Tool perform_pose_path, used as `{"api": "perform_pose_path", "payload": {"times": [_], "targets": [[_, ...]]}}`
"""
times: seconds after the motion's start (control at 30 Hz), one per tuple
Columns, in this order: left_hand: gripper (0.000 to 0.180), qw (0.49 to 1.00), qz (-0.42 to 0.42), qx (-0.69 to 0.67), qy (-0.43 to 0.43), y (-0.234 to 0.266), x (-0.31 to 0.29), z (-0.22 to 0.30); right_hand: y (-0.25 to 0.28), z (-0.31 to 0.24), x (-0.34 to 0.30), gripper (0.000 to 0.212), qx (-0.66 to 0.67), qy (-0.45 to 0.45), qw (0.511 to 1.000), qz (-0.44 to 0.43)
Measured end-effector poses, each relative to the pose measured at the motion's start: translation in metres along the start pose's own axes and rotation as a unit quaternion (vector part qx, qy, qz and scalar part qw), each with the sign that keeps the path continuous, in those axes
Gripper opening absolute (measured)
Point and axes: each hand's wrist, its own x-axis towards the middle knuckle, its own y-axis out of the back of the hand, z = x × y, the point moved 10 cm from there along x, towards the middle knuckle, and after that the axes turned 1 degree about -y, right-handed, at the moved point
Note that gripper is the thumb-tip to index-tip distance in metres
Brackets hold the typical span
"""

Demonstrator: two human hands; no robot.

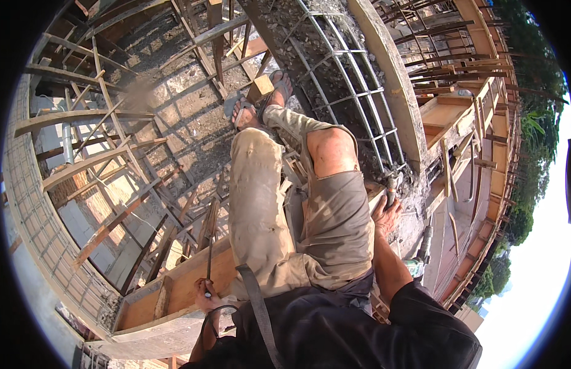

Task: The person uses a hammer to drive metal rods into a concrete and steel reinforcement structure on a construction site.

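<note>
My left hand (207, 296) is closed around a thin dark metal rod (210, 255), which stands up beside my left knee. At my right side, my right hand (387, 216) has its fingers around the lower end of a short grey metal tool (392, 189); its exact kind is unclear. That tool touches the concrete at the end of a rebar cage (359, 92), which lies in a trough with rubble. Close to my right forearm lies a power tool (414, 267) with a green body and a long grey front end (425, 241).
I sit high on timber formwork (193, 284), my sandalled feet by a wooden block (259, 90). Below left, wooden props and braces (113, 123) stand over a deep drop. A concrete wall edge (396, 80) runs along the rebar; more formwork (445, 117) lies beyond.
</note>
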Motion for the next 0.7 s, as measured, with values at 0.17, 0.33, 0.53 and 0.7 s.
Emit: {"api": "perform_pose_path", "payload": {"times": [0.17, 0.33, 0.53, 0.7], "targets": [[0.027, 0.986, 0.045, -0.008, -0.162, 0.003, 0.007, -0.002, 0.004, 0.001, -0.002, 0.062, -0.002, -0.006, 1.000, 0.013], [0.028, 0.990, 0.019, 0.000, -0.138, -0.004, 0.034, -0.007, 0.018, -0.001, -0.006, 0.059, 0.052, -0.016, 0.998, 0.026], [0.031, 0.990, 0.001, 0.013, -0.141, -0.005, 0.055, -0.014, 0.021, 0.001, -0.007, 0.051, 0.056, 0.011, 0.996, 0.066], [0.034, 0.989, -0.009, 0.015, -0.145, -0.001, 0.069, -0.021, 0.023, 0.004, -0.009, 0.051, 0.069, 0.011, 0.994, 0.086]]}}
